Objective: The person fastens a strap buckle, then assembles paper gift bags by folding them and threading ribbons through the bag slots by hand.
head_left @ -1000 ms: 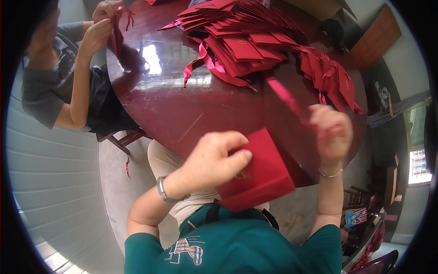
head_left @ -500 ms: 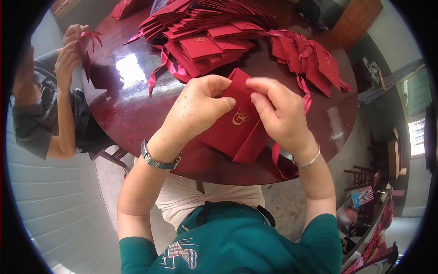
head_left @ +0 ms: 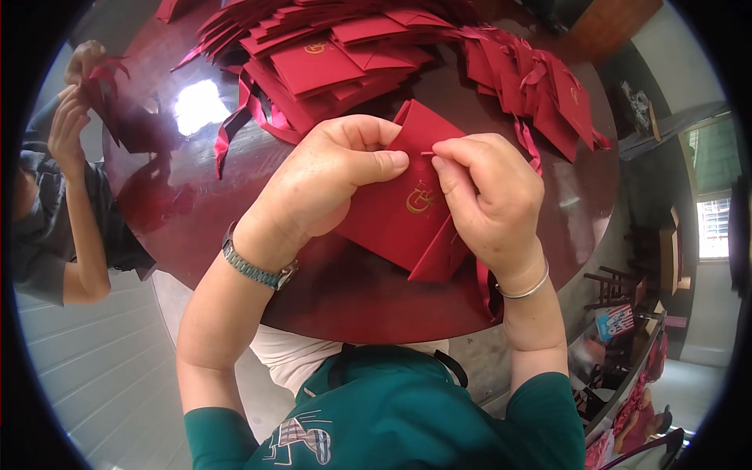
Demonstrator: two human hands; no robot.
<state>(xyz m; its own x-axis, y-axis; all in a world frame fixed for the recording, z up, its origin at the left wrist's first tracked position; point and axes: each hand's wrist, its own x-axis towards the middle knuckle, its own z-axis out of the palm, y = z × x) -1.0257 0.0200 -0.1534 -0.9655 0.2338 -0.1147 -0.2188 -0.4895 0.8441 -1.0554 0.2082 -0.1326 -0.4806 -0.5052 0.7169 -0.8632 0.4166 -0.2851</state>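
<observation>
A flat red paper gift bag (head_left: 384, 223) with a gold emblem lies tilted in front of me above the table. My left hand (head_left: 313, 176) grips its upper left edge between thumb and curled fingers. Between the thumb and forefinger of my right hand (head_left: 497, 200) is the tip of a red ribbon (head_left: 427, 153), which pokes out at the front face near the bag's top. A longer loop of ribbon (head_left: 485, 286) hangs below my right hand, over the table's near edge. The bag's right side fold is partly hidden by that hand.
A big heap of red gift bags (head_left: 313, 66) covers the far part of the round dark table (head_left: 313, 290). A smaller pile with ribbons (head_left: 560, 110) lies at the far right. On the left, a co-worker's hands (head_left: 70, 125) handle another red bag.
My right hand has come down from the bag's top edge and now pinches a ribbon tip at its front. My left hand still grips the bag; the view has shifted slightly.
</observation>
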